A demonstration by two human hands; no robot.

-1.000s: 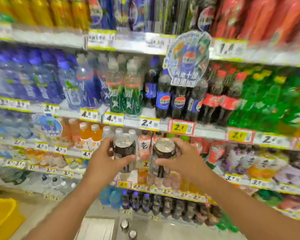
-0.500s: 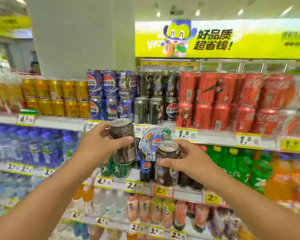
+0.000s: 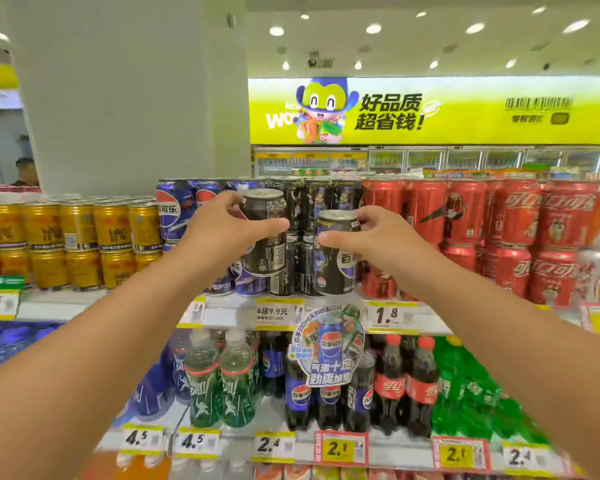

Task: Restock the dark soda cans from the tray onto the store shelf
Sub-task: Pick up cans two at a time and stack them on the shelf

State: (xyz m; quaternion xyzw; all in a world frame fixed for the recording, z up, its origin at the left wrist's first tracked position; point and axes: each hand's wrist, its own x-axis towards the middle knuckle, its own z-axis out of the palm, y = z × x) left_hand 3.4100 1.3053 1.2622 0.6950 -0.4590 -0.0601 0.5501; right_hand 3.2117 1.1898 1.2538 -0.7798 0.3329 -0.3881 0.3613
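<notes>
Head view: both arms reach forward to the top shelf (image 3: 222,317) of a drinks display. Left hand (image 3: 219,230) wraps a dark soda can (image 3: 265,233), thumb across the can's front and fingers curled behind near its rim; the can is upright, raised off the shelf, in front of the upper tier of stacked dark cans (image 3: 321,199). Right hand (image 3: 374,237) grips a second dark can (image 3: 336,252) near its top, thumb on the front, fingers round the right side. This can is upright and sits lower than the left one; its base is level with the bottom row near the shelf's front edge, contact with the shelf not clear.

Neighbours on the same shelf: blue cans (image 3: 177,209) just left of the dark stack, gold cans (image 3: 77,244) further left, red cans (image 3: 499,237) to the right. Yellow price tags (image 3: 390,315) run along the front edge. Shelf below carries bottles: green (image 3: 219,386), dark cola (image 3: 326,393), red-labelled (image 3: 406,382). A round promo sign (image 3: 328,344) hangs from the top shelf's front edge.
</notes>
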